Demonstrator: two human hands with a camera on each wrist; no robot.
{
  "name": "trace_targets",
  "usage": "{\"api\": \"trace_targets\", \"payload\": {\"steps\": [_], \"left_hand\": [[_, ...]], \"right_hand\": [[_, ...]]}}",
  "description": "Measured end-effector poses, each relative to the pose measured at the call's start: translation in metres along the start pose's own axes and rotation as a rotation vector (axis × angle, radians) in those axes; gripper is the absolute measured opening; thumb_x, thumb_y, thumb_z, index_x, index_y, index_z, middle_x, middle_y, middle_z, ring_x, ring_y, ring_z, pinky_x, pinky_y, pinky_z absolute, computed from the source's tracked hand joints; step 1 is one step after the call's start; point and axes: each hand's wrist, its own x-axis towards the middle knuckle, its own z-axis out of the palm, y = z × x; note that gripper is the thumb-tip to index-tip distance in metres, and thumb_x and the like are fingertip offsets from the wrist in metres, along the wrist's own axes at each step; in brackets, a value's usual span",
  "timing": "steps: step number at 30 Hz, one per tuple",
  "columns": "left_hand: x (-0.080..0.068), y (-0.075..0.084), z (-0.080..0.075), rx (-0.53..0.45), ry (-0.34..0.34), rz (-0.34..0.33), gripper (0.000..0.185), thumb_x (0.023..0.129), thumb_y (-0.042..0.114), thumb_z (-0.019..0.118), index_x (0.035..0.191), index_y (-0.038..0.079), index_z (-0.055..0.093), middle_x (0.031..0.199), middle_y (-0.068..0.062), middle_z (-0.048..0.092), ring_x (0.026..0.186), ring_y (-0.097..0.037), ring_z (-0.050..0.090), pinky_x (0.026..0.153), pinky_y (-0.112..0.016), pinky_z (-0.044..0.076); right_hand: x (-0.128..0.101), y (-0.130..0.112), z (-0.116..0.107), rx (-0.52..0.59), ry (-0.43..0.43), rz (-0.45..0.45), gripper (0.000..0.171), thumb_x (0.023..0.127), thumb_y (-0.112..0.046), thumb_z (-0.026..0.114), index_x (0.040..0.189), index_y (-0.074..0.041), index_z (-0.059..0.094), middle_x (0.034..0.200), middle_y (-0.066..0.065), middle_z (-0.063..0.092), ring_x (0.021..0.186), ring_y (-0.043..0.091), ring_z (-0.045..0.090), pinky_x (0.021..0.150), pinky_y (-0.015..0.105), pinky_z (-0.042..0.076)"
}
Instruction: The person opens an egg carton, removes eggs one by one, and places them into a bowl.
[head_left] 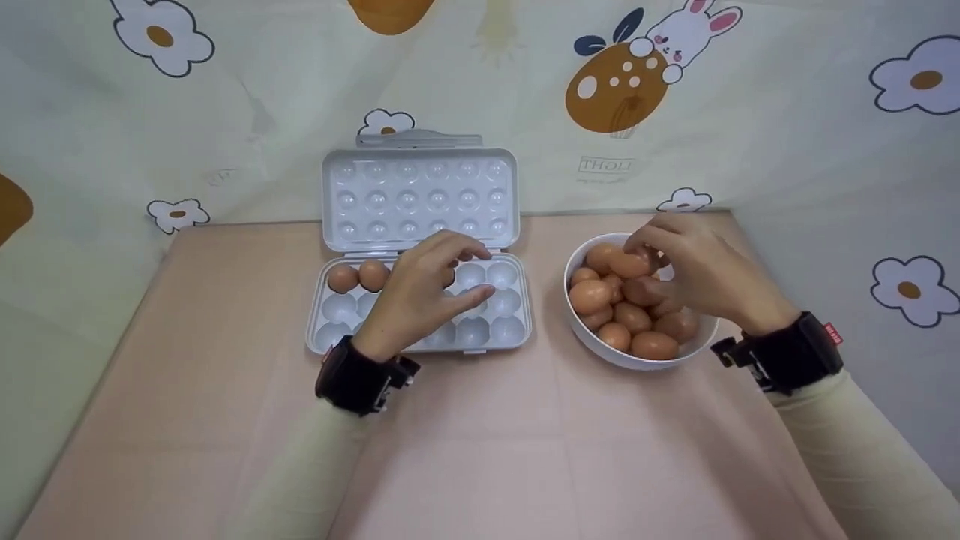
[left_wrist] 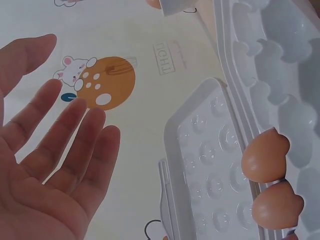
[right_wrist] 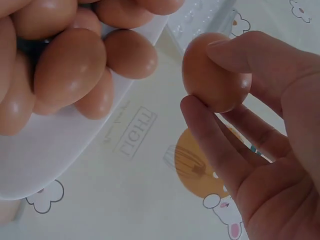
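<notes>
An open grey egg tray (head_left: 506, 330) lies on the table, its lid (head_left: 420, 199) standing up at the back. Two brown eggs (head_left: 343, 278) sit in its back-left cells, also seen in the left wrist view (left_wrist: 265, 156). My left hand (head_left: 420, 289) hovers over the tray's middle with relaxed, straight fingers (left_wrist: 75, 145), holding nothing. To the right, a white bowl (head_left: 592, 341) holds several brown eggs (head_left: 652, 345). My right hand (head_left: 697, 270) is above the bowl and pinches one egg (right_wrist: 215, 72) between thumb and fingers, clear of the pile.
The pink tabletop (head_left: 480, 450) stretches toward me in front of tray and bowl. A cloth printed with flowers and a rabbit (head_left: 675, 45) walls in the back and both sides. Most tray cells are hollow; some are hidden under my left hand.
</notes>
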Motion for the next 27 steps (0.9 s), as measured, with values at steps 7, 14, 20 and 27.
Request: {"api": "trace_targets", "payload": {"steps": [7,14,20,27], "left_hand": [[0.001,-0.002,0.002,-0.007,-0.007,-0.008,0.033,0.09,0.017,0.087,0.118,0.01,0.073,0.117,-0.004,0.072,0.106,-0.019,0.064,0.088,-0.039,0.062],[0.001,-0.006,0.0,0.009,0.002,-0.002,0.031,0.09,0.018,0.086,0.118,0.011,0.073,0.117,-0.003,0.071,0.109,-0.02,0.065,0.096,-0.033,0.057],[-0.001,-0.014,-0.003,0.026,0.008,-0.051,0.029,0.091,0.017,0.085,0.117,0.011,0.072,0.114,-0.003,0.07,0.108,-0.023,0.065,0.097,-0.034,0.054],[-0.001,-0.019,-0.005,0.013,0.004,-0.081,0.029,0.092,0.016,0.085,0.117,0.01,0.072,0.116,-0.004,0.07,0.11,-0.023,0.064,0.098,-0.034,0.053]], "right_hand": [[0.001,0.009,0.01,0.042,-0.189,0.138,0.04,0.075,0.008,0.087,0.11,-0.007,0.077,0.096,0.003,0.064,0.087,0.019,0.058,0.075,0.037,0.05],[0.005,0.01,0.02,0.066,-0.282,0.184,0.039,0.081,-0.001,0.089,0.116,-0.01,0.075,0.097,0.003,0.062,0.084,0.02,0.059,0.073,0.037,0.05],[0.009,0.008,0.027,0.09,-0.316,0.198,0.031,0.084,-0.001,0.084,0.112,-0.012,0.074,0.103,0.004,0.065,0.093,0.023,0.061,0.082,0.041,0.052],[0.009,0.005,0.03,0.044,-0.355,0.195,0.028,0.087,-0.003,0.081,0.113,-0.01,0.074,0.097,0.007,0.063,0.089,0.026,0.061,0.081,0.042,0.052]]}}
